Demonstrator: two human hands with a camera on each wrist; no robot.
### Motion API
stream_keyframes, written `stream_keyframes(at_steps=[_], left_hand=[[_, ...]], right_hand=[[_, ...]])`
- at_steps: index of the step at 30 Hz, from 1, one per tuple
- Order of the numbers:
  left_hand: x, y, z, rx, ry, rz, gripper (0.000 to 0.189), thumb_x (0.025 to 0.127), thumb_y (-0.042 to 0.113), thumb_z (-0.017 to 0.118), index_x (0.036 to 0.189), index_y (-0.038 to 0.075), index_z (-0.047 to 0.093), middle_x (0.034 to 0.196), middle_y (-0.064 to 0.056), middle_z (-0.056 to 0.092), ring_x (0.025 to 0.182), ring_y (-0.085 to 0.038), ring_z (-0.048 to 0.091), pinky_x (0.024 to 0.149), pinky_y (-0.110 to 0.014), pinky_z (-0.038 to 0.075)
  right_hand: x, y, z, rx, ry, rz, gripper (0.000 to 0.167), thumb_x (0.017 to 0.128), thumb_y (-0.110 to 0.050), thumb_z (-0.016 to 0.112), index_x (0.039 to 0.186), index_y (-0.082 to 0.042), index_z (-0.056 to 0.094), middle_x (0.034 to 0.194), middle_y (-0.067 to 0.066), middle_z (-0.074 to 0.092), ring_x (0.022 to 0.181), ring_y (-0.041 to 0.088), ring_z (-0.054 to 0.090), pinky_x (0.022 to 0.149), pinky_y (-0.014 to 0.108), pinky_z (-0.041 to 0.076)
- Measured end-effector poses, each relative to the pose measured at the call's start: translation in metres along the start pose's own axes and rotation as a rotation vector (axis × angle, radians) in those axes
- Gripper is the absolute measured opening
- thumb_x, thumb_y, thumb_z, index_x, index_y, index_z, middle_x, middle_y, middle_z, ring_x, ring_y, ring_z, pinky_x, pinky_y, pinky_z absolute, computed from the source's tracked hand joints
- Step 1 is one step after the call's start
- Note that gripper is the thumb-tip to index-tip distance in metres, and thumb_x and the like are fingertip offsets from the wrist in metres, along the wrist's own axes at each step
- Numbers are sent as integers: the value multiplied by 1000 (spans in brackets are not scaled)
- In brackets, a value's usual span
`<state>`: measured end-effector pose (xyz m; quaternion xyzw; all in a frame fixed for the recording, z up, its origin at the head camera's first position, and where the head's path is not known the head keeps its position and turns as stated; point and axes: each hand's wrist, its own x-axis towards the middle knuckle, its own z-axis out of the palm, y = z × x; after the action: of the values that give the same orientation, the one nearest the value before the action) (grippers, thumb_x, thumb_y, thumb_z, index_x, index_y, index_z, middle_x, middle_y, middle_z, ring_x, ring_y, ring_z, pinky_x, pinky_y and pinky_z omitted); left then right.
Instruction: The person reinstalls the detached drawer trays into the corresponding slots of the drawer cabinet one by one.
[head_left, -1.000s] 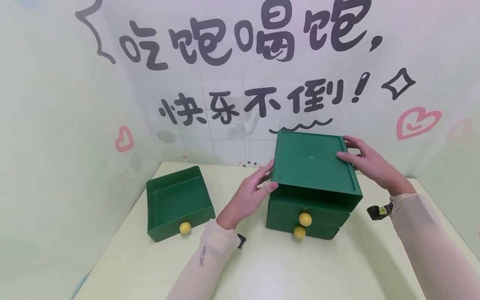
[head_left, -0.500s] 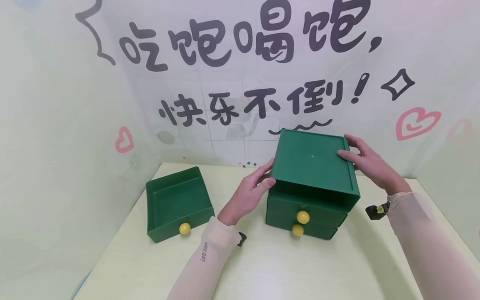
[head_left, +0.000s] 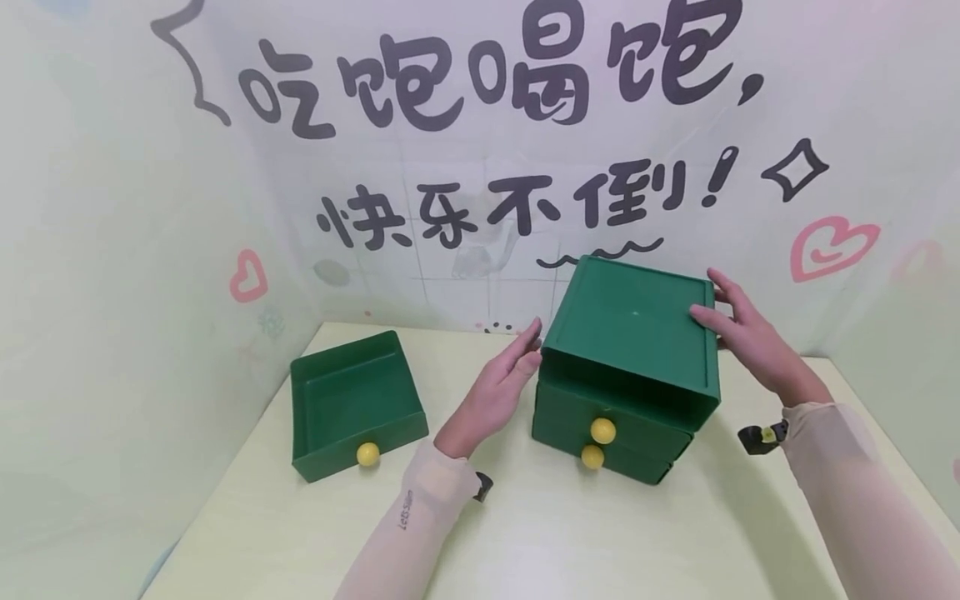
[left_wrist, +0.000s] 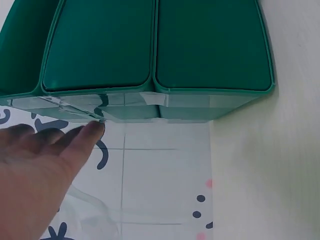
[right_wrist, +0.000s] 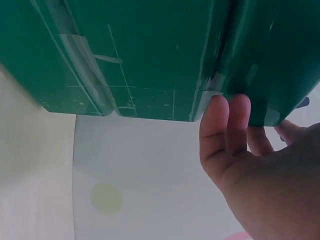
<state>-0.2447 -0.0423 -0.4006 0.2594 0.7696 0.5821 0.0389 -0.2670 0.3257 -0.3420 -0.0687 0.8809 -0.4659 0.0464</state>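
Note:
A green three-tier drawer cabinet (head_left: 637, 325) stands on the table, turned so its front faces slightly left. Its top slot is open; the two tiers below hold drawers with yellow ball knobs (head_left: 602, 431). My left hand (head_left: 491, 396) is at the cabinet's left side, fingers extended, fingertips right by the wall; the left wrist view shows that hand (left_wrist: 45, 170) next to the taped side. Across from it, my right hand (head_left: 757, 346) has its thumb at the top right edge. In the right wrist view its fingertips (right_wrist: 215, 107) touch the right side near a seam.
A loose green drawer (head_left: 360, 392) with its own yellow knob (head_left: 368, 454) lies on the left of the pale table (head_left: 510, 533). Behind rises a white printed wall sheet (head_left: 450, 150) with large dark characters, close to the cabinet's back.
The cabinet has turned clockwise as seen from above: its back edge swung right and its front left. My left thumb has come off its front edge, while the right hand moved slightly right.

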Motion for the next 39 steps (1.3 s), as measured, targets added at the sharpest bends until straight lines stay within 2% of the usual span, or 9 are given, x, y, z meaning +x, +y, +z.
stream_keyframes(at_steps=[5,9,12,17,22,25,31,35,39], left_hand=[[-7,5,-2,96,85,-10,61,108,46,40,163,23,26,167,0,32,153,-24,37,119,-48,39],[-15,10,-2,149,148,-18,60,108,47,43,159,18,34,164,-2,38,149,-27,42,116,-51,42],[-22,16,-2,188,175,-13,58,107,45,46,156,14,38,159,-3,43,144,-27,47,114,-50,45],[-37,31,-3,352,235,-32,55,105,44,52,151,15,45,146,-2,53,132,-24,55,106,-45,51],[-52,44,-7,556,295,-62,57,102,43,60,147,10,48,132,-4,59,121,-25,57,98,-41,53],[-59,45,-14,602,330,-126,57,100,42,63,145,9,50,128,-6,60,117,-26,59,94,-40,54],[-80,37,-34,652,373,-311,66,96,43,69,146,8,46,126,-9,58,112,-25,58,90,-41,53],[-96,31,-48,696,407,-387,70,93,42,73,143,2,46,120,-13,57,104,-27,56,83,-40,51],[-111,26,-59,717,440,-455,73,91,44,74,141,-1,45,120,-16,55,105,-30,55,78,-42,51]], right_hand=[[-2,4,-1,7,15,-8,82,105,-53,41,164,-29,-11,168,25,3,139,54,36,101,56,48],[-6,8,0,4,35,-7,81,105,-51,41,164,-25,-8,166,25,7,131,48,45,90,32,52],[-9,11,0,4,58,-8,79,106,-49,41,164,-23,-5,164,25,12,122,37,51,82,20,52],[-14,15,1,13,77,-23,76,106,-47,42,164,-21,-1,160,22,15,109,17,55,79,18,53],[-19,16,1,33,94,-39,75,106,-46,43,163,-21,1,157,22,17,104,11,56,78,18,54],[-21,16,2,39,112,-30,74,106,-46,43,163,-22,3,156,23,17,102,10,56,78,17,54],[-25,16,4,50,147,-23,74,106,-45,45,162,-18,5,154,23,18,98,7,57,76,17,54],[-27,14,4,52,179,-27,74,106,-42,45,161,-13,6,151,22,20,93,4,57,74,18,55],[-30,14,4,62,201,-27,74,107,-39,46,160,-9,6,148,19,22,89,2,58,73,19,55]])
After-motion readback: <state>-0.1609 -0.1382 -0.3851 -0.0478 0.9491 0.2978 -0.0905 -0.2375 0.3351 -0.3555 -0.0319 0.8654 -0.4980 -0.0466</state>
